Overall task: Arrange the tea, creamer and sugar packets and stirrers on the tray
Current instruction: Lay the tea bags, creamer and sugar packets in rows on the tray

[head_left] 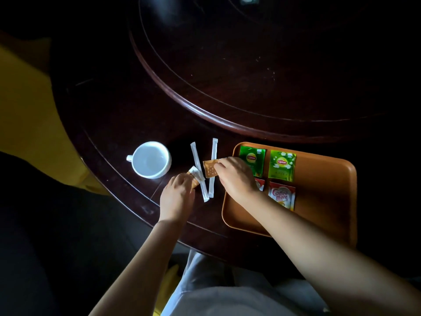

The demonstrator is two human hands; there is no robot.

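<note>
An orange tray (323, 201) lies on the dark table at the right. On it sit two green tea packets (282, 165), a Coffee-mate creamer packet (281, 195), and a second creamer packet (261, 184) mostly hidden under my right wrist. Two white wrapped stirrers (213, 160) lie side by side on the table left of the tray. My right hand (235, 176) pinches a brown sugar packet (210, 171) above the stirrers. My left hand (177, 196) grips another brown sugar packet (194, 177) at the stirrers' left.
A white empty cup (151, 159) stands left of the stirrers. A large raised round wooden turntable (250, 76) fills the table's middle behind the tray. The table's curved edge runs close to my body; a yellow surface (29, 124) lies at the left.
</note>
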